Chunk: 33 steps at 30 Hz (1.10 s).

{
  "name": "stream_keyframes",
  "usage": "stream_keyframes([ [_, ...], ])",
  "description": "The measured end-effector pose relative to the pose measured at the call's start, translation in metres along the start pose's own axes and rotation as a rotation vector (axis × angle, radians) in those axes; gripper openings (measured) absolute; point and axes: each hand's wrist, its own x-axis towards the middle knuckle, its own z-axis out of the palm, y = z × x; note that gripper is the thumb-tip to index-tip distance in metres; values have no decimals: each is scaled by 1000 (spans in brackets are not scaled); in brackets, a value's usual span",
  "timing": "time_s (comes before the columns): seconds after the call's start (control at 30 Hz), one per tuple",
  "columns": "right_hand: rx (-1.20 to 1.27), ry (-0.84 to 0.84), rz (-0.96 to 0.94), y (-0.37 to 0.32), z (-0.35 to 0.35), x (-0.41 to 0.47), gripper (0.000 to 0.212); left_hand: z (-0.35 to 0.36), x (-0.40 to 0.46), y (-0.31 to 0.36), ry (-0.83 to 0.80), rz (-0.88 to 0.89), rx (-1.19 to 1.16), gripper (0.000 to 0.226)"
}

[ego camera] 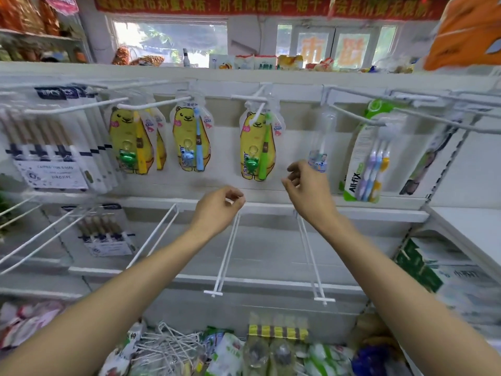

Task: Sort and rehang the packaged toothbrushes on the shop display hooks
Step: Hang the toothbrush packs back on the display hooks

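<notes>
Three yellow bear-shaped toothbrush packs hang on upper hooks: one with a yellow brush [132,142], one with a blue brush [191,139], one with a green brush [259,147]. To the right hang a clear single-brush pack [321,142] and an All-fix three-brush pack [364,156]. My left hand [217,207] hovers below the packs, fingers loosely curled, holding nothing. My right hand [306,185] is raised beside the clear pack's bottom corner, fingers loosely curled and empty; contact with the pack is unclear.
White-packaged brush sets [51,147] fill the left hooks, a smaller set [105,232] hangs lower. Bare white hooks [225,256] [311,259] jut toward me on the lower rail. Below lie a heap of loose wire hooks [168,346] and mixed packets [271,346].
</notes>
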Motion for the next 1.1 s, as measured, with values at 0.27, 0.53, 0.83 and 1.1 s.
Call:
stream_keyframes([
  [0.27, -322, -114, -86, -10, -57, -98, 38, -28, -73, 43, 49, 382, 416, 46],
  [0.53, -576, -120, -74, -27, -115, -203, 47, -11, -148, 84, 35, 665, 519, 59],
  [0.83, -683, -42, 128, 3, -215, -298, 49, 58, -211, 161, -97, 847, 420, 57],
  [1.1, -740, -5, 262, 80, -321, -366, 51, 158, -258, 265, -205, 915, 335, 60],
])
